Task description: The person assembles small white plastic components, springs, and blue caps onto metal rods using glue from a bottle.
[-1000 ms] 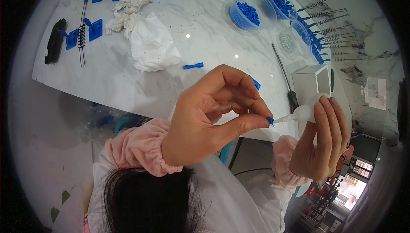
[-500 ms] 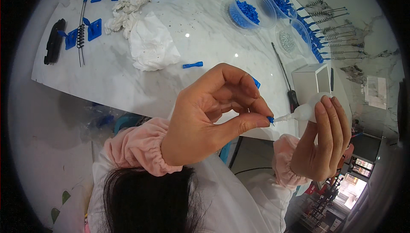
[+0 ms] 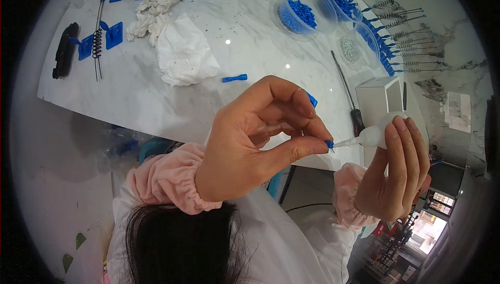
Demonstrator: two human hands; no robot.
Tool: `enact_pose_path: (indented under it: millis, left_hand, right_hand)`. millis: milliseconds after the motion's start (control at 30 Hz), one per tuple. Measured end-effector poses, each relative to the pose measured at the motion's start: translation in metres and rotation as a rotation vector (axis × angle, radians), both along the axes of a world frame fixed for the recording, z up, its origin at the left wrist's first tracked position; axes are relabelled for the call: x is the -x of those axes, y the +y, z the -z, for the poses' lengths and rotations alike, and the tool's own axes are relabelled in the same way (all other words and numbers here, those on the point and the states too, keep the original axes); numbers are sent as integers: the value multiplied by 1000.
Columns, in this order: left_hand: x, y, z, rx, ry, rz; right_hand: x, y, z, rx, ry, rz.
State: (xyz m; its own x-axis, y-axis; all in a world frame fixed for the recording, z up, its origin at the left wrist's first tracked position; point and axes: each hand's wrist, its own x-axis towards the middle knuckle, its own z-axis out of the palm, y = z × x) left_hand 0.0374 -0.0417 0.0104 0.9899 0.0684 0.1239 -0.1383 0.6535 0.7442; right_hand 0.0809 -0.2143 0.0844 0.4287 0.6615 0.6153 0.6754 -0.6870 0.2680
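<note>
Between thumb and index finger, my left hand [image 3: 263, 140] pinches a small blue plastic piece [image 3: 329, 144], with a thin pin-like tip showing below it. My right hand [image 3: 397, 172] is wrapped round a white squeeze bottle [image 3: 372, 136] lying sideways. The bottle's narrow nozzle [image 3: 348, 142] points left and its tip is at the blue piece; whether they touch I cannot tell. Behind my left fingers, part of another blue piece [image 3: 312, 100] shows on the table. A blue plastic tube-shaped piece [image 3: 235, 78] lies farther off on the marble top.
Crumpled white tissue [image 3: 185, 52] lies left of centre. A screwdriver [image 3: 356, 117] and a white box [image 3: 379, 96] stand near my right hand. Tubs of blue parts [image 3: 302, 15] and clear beads [image 3: 350, 49] are at the back right, beside several spring-and-rod assemblies [image 3: 411, 44]. A black tool [image 3: 65, 49] lies far left.
Almost nothing differs. The nozzle and the blue piece have shifted very slightly against each other; both hands keep their grips.
</note>
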Motion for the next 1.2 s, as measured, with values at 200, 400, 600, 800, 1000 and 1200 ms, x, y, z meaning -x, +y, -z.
enact_pose_path:
  millis: [200, 400, 600, 800, 1000, 1200]
  left_hand:
    - [0, 0, 1, -1, 3, -4]
    - [1, 1, 1, 17, 1, 5]
    - [1, 2, 0, 16, 8, 11]
    - [1, 1, 1, 17, 3, 8]
    - [1, 2, 1, 9, 3, 1]
    - [-1, -1, 0, 26, -3, 13]
  right_hand:
    - [-1, 1, -1, 34, -14, -4]
    - [2, 2, -4, 49, 9, -8]
    - [-1, 0, -5, 62, -19, -39]
    - [0, -1, -6, 66, -7, -37]
    - [0, 0, -4, 66, -27, -32]
    - [0, 1, -6, 44, -48, -19]
